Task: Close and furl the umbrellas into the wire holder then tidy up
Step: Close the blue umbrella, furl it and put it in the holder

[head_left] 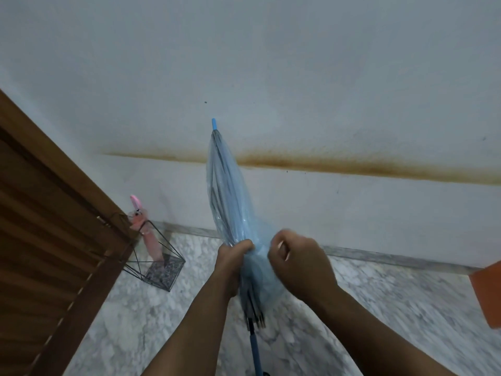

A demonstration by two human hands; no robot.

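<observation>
- Far left, a brown slatted door (40, 240) is sitting right beside the wire holder (160, 263), which is standing on the marble floor (393, 294) by the wall.
- A pink umbrella (147, 234) is already poking up out of that holder, furled, so one's done I'd say.
- Left hand (233, 263) is squeezing shut around the blue see-through umbrella (230, 202) partway along the canopy, probably to keep the folds bunched while it's pointing tip-up at the wall.
- Right hand (298, 263) is curling closed on the loose plastic just beside the left, looks like it's twisting or wrapping it, though it's a bit blurry.
- Handle end is hanging down between the arms.
- Something orange (488, 294) is peeking in at the right edge, can't tell what.
</observation>
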